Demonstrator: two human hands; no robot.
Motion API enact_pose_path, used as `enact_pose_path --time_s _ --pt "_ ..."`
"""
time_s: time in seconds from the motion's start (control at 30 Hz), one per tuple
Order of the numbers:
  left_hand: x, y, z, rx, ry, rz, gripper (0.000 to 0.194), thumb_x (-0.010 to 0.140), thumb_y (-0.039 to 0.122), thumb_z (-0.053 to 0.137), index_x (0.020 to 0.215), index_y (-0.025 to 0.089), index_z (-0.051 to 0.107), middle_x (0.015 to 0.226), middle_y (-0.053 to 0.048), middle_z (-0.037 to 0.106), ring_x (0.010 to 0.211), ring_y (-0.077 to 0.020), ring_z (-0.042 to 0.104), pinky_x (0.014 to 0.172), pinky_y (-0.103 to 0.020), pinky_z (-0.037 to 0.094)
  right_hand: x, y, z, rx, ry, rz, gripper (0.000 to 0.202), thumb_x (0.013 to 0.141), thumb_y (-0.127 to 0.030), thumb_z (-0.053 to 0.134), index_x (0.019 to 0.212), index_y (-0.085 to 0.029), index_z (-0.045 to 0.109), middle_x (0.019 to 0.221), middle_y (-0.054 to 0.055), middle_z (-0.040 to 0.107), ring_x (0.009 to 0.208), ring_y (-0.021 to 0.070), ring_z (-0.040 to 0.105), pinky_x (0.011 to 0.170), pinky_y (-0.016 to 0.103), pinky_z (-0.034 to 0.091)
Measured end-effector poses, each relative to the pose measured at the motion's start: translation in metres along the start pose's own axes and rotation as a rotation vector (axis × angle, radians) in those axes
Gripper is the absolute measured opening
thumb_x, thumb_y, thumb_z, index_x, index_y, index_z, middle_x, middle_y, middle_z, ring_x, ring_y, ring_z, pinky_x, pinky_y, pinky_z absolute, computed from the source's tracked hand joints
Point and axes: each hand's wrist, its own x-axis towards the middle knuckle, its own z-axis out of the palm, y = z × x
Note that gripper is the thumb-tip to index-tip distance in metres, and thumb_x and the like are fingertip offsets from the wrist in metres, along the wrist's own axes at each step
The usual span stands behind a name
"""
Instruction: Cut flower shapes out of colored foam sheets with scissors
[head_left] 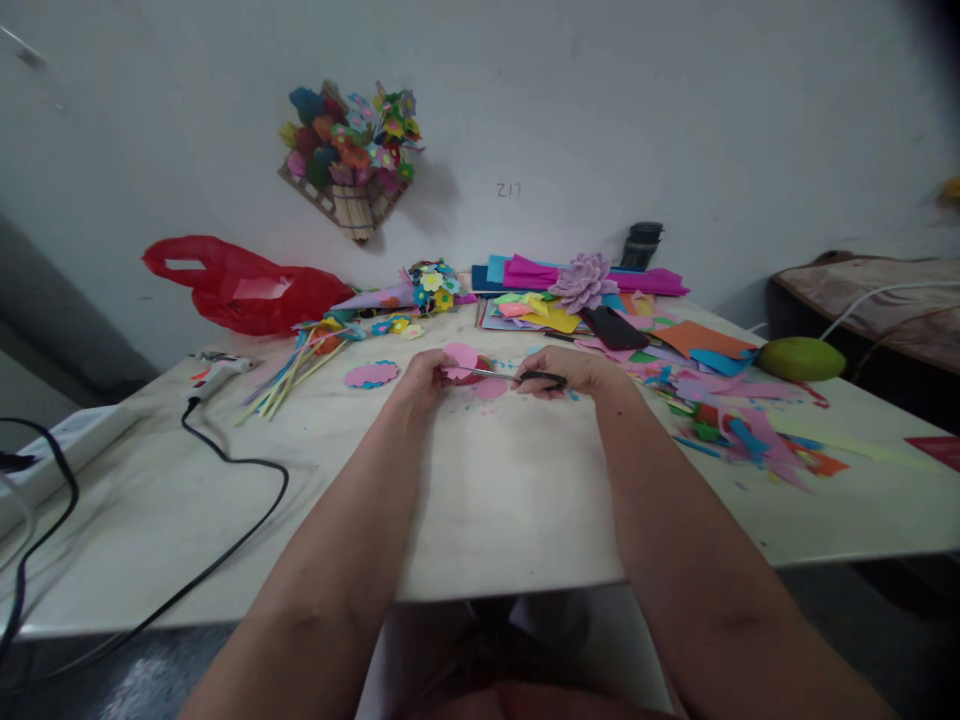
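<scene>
At the middle of the frame the left hand (pixel 426 372) pinches a rounded piece of pink paper (pixel 460 357) between thumb and fingers, while the right hand (pixel 559 372) is wrapped around the black handles of the scissors (pixel 541 379); their thin metal blades point left, at the lower edge of the pink piece. Blue and pink bits are scattered just beside the hands. Toward the lower centre, a stretch of pale, smooth tabletop (pixel 510 490) runs between the forearms to its straight front edge. Left of the hands lie scalloped pink flower shapes (pixel 371 375) with blue showing beneath; farther left, a white glue gun (pixel 229 372) trails a black cord across the table, near a white power strip (pixel 67 440) at the left edge. A crumpled, glossy red plastic bag (pixel 247 290) fills the upper left of the table. Right of centre, a dark flat phone (pixel 613 327) rests among coloured sheets, with a layered purple flower (pixel 585 282) behind it. Ragged paper scraps (pixel 750 430) and a smooth greenish oval fruit (pixel 802 358) crowd the right side. On the wall (pixel 637 110), upper centre, handwriting reads "Z17" or "217".
</scene>
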Motion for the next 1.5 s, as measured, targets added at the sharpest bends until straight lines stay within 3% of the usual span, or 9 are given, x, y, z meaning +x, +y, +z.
enact_pose_path --time_s 0.27,0.57,0.93,1.23,1.5 --pt "-0.002 0.003 0.001 0.008 0.0 -0.011 0.007 0.049 0.008 0.055 0.052 0.014 0.056 0.051 -0.001 0.054 0.047 -0.012 0.05 0.046 -0.024 0.045 0.001 0.001 -0.001 0.053 -0.002 -0.014 0.027 0.068 -0.035 0.069 0.078 -0.011 0.067 0.045 -0.006 0.045 0.039 0.0052 0.034 0.04 0.021 0.021" --pt "-0.002 0.003 0.0 -0.017 0.004 0.011 0.007 0.049 0.008 0.058 0.051 0.014 0.055 0.05 -0.002 0.055 0.046 -0.0135 0.051 0.046 -0.027 0.044 0.005 0.007 -0.004 0.033 0.0 -0.028 0.027 0.07 -0.037 0.07 0.079 -0.012 0.067 0.046 -0.006 0.047 0.038 0.0047 0.035 0.039 0.021 0.023" --pt "-0.006 0.006 0.005 -0.029 0.024 -0.01 0.006 0.047 0.008 0.059 0.048 0.013 0.056 0.048 -0.003 0.055 0.046 -0.014 0.053 0.048 -0.027 0.046 0.0 -0.003 0.002 0.005 0.024 0.018 0.022 0.073 -0.033 0.068 0.075 -0.012 0.064 0.045 -0.004 0.051 0.034 0.0038 0.037 0.035 0.019 0.026" --pt "-0.004 0.007 0.005 -0.044 0.089 0.006 0.008 0.049 0.006 0.059 0.048 0.014 0.055 0.05 -0.002 0.056 0.045 -0.0114 0.052 0.05 -0.025 0.047 -0.002 -0.002 0.0 -0.011 -0.029 0.054 0.021 0.073 -0.032 0.068 0.074 -0.012 0.062 0.046 -0.004 0.052 0.034 0.004 0.039 0.035 0.018 0.028" --pt "-0.004 0.008 0.004 -0.094 0.116 0.051 0.008 0.051 0.007 0.057 0.054 0.014 0.058 0.053 -0.002 0.06 0.052 -0.0138 0.058 0.056 -0.026 0.05 -0.008 -0.002 -0.005 0.082 0.003 0.074 0.023 0.073 -0.033 0.069 0.068 -0.013 0.058 0.046 -0.002 0.053 0.035 0.0055 0.042 0.035 0.019 0.032"
